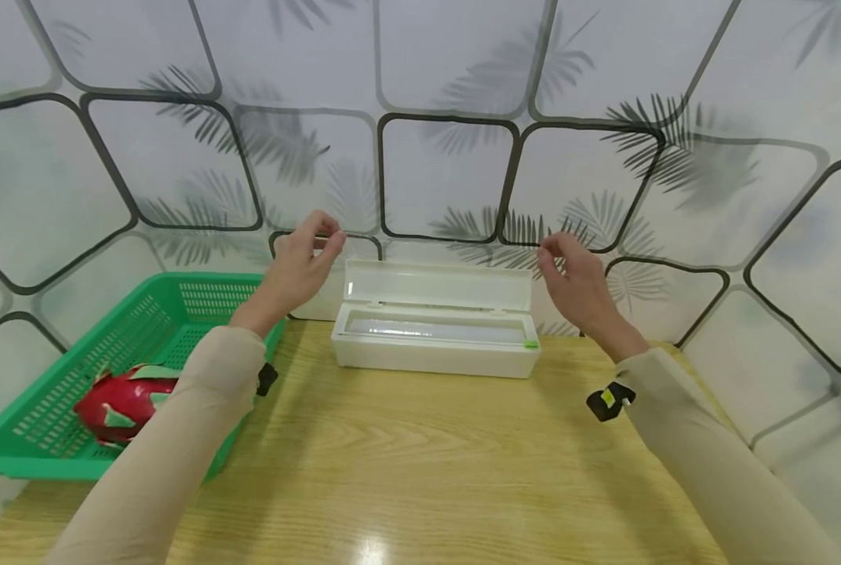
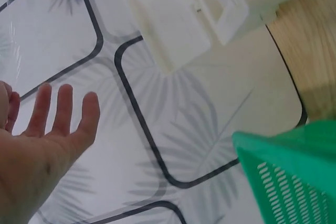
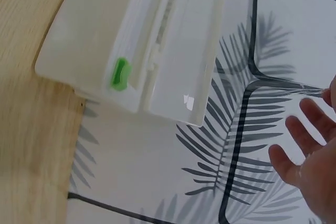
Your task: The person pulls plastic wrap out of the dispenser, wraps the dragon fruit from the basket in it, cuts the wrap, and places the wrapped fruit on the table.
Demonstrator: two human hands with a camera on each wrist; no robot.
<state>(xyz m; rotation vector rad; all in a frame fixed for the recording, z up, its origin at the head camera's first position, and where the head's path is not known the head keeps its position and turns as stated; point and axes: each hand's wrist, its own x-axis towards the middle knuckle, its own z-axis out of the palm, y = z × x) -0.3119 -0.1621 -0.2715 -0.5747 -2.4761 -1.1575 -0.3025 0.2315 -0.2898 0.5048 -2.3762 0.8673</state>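
Observation:
A white cling film dispenser (image 1: 435, 359) stands at the back of the table with its lid (image 1: 438, 284) raised. On its right end sits a small green slide cutter (image 3: 121, 74). Both hands are lifted above and to either side of it. Thumb and forefinger of my left hand (image 1: 300, 263) pinch one side of a clear sheet of cling film (image 2: 16, 51), which shows only as faint streaks and creases. My right hand (image 1: 579, 282) pinches the other side, its remaining fingers (image 3: 302, 135) loosely spread. Most of the film is see-through against the wall.
On the left a green plastic basket (image 1: 209, 276) holds a red dragon fruit (image 1: 120, 404), partly behind my left sleeve. The wooden table (image 1: 406, 463) reaches back to a patterned wall (image 1: 449, 180). Black wrist cameras sit on both sleeves.

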